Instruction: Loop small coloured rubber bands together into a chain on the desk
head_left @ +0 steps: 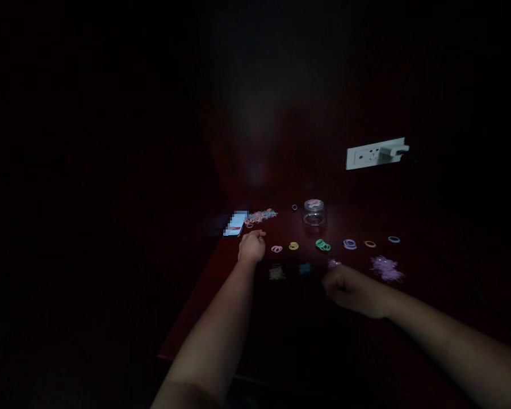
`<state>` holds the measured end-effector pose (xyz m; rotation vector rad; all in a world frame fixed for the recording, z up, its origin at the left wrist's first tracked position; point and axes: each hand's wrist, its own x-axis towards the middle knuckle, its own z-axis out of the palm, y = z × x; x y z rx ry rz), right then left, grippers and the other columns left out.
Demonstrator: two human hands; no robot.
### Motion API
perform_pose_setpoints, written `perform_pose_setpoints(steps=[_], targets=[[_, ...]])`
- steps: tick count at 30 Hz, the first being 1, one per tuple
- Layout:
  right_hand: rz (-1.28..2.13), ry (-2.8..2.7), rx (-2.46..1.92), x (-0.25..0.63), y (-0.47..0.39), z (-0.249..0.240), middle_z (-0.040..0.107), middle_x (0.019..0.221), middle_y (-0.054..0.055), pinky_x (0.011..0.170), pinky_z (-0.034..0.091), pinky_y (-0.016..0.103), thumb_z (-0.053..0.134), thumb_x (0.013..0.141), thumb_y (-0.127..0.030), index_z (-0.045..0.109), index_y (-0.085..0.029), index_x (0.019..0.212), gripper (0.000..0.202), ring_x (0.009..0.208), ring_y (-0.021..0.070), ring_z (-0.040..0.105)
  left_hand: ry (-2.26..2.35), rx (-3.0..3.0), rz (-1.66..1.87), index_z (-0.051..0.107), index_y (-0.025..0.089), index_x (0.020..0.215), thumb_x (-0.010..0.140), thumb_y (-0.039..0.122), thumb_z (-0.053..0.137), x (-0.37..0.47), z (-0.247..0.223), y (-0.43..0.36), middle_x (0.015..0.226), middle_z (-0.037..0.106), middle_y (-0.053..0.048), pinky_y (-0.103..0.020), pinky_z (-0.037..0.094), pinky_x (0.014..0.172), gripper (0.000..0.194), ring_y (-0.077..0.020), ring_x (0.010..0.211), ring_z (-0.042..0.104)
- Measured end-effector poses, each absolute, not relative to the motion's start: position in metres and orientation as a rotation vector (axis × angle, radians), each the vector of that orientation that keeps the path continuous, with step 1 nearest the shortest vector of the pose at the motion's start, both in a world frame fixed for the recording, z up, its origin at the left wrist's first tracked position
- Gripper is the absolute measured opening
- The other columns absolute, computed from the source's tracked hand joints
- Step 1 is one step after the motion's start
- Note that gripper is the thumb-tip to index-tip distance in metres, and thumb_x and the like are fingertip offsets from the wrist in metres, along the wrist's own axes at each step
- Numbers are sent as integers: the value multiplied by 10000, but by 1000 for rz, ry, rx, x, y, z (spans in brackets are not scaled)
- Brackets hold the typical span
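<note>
My left hand (252,247) rests low over the table's left part, its fingers drawn together, with a small pinkish-red spot at the fingertips that is too small to name. Just beyond it lies a mixed pile of small colourful elastic bands (262,216). Pink hair ties (276,249) and yellow hair ties (293,246) lie to its right. My right hand (352,288) is curled closed beside a small pink heap of bands (334,263); anything inside its fingers is hidden. Green hair ties (322,245) and purple hair ties (350,244) lie beyond it.
A phone (235,223) lies at the left edge. A clear lidded jar (314,215) stands at the back. Other heaps are beige (276,272), blue (305,268) and lilac (386,268). An orange tie (369,244) and a teal tie (393,240) lie right. A socket (368,155) is on the wall.
</note>
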<state>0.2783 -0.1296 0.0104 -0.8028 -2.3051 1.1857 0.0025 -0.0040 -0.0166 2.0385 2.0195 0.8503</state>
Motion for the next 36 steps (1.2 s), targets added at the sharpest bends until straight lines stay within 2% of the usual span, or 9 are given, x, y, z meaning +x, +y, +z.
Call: perform_pose_setpoints(steps=[8,18,24,30,36], targets=[[1304,-2238,-794,282,-123,9,372,535,-56,489,270,231,444,730,-193,396,-203,555,182,511,88,334,2066,2153,762,687,206,1184,913,213,453,10,-12,12,1334,647,-61,-388,407,1111,358,-260,1268,544],[1372,-2194,-829,283,-120,3,443,531,-45,480,274,222,458,738,-187,455,-184,565,173,498,86,376,2208,2170,586,605,227,1322,892,404,500,15,-10,38,1452,535,-111,-485,350,1132,477,-335,1361,442],[1328,-2205,-820,283,-120,6,462,521,-44,480,286,219,462,739,-184,465,-184,561,178,491,85,385,2277,2152,533,568,220,1372,886,453,491,14,-10,49,1481,501,-129,-513,338,1130,545,-368,1395,395],[1333,-2209,-842,283,-121,9,439,516,-51,482,284,224,461,733,-185,454,-188,557,176,492,86,370,2306,2151,581,639,152,1268,875,415,507,15,-8,48,1376,591,-164,-479,392,1092,491,-365,1315,483],[1303,-2238,-877,284,-123,11,451,521,-50,494,296,223,474,748,-178,451,-187,558,191,499,87,382,2226,2199,713,696,189,1111,889,288,526,13,-6,45,1157,716,-116,-353,453,1027,296,-264,1150,625]])
